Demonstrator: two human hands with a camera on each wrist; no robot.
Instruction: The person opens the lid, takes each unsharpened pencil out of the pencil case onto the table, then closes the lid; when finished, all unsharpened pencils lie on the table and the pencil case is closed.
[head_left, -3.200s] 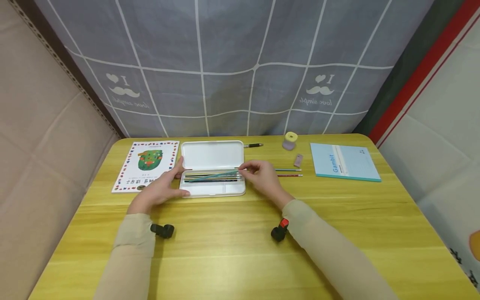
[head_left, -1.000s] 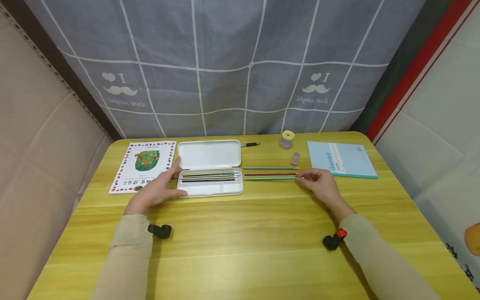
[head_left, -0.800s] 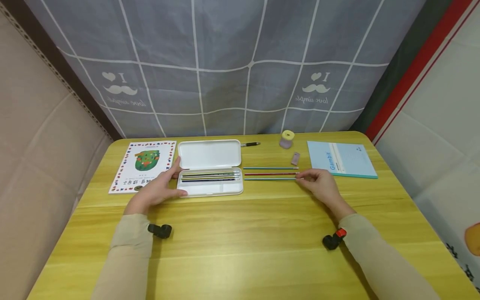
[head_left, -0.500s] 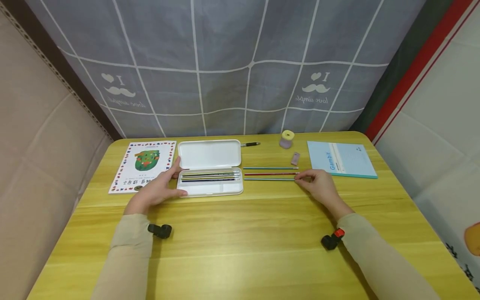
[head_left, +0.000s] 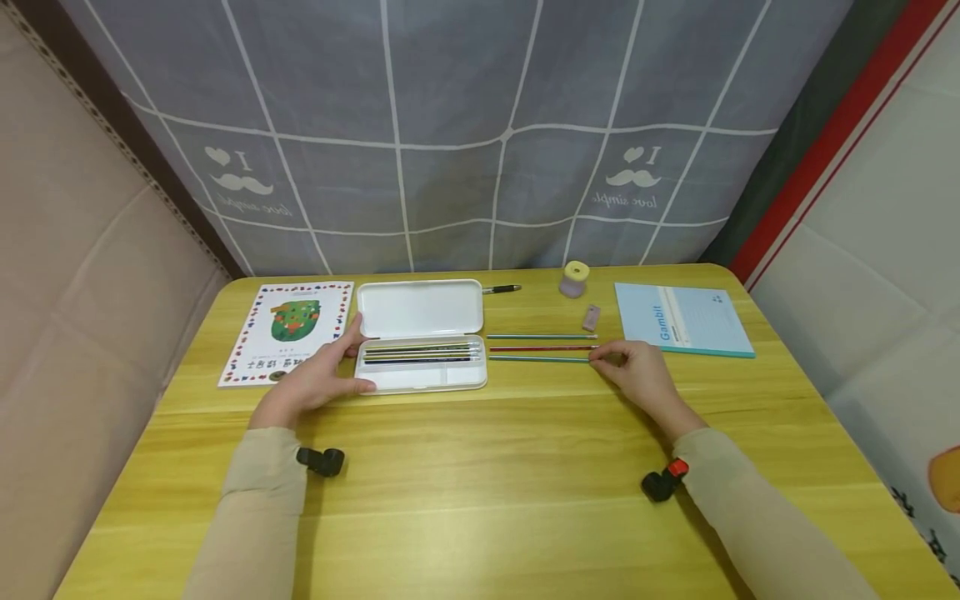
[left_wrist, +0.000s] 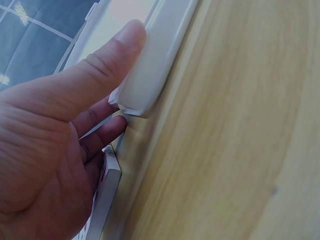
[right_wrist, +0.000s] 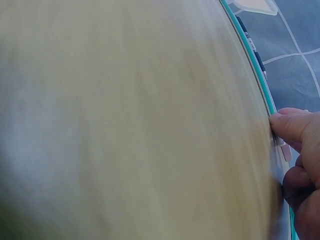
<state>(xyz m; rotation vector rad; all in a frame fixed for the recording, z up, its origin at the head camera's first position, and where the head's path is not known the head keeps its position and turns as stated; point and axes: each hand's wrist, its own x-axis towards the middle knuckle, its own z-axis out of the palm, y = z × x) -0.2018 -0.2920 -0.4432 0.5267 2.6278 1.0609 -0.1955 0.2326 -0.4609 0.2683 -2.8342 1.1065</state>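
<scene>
A white pencil case (head_left: pixel 408 377) lies with its lid (head_left: pixel 420 308) raised back, several pencils (head_left: pixel 420 354) side by side inside. My left hand (head_left: pixel 321 379) grips the case's left end, thumb on the near corner and fingers at the far side; the left wrist view shows the thumb (left_wrist: pixel 107 62) over the rim. Right of the case, three pencils lie in a row: a dark green one (head_left: pixel 540 337), a red one (head_left: pixel 540 347) and, nearest, a teal one (head_left: pixel 540 358). Thumb and forefinger of my right hand (head_left: pixel 637 371) pinch the teal pencil's right end.
A picture booklet (head_left: pixel 296 321) lies left of the case, partly under my left hand. Behind are a black pen (head_left: pixel 502 288), a yellow-and-purple round item (head_left: pixel 574 279) and a small eraser (head_left: pixel 591 317). A blue notebook (head_left: pixel 682 319) lies at the right.
The teal pencil has gone from lying across the case to the table beside the red one, carried rightward by my right hand. Lately that hand has shifted slightly left; the left hand keeps its hold.
</scene>
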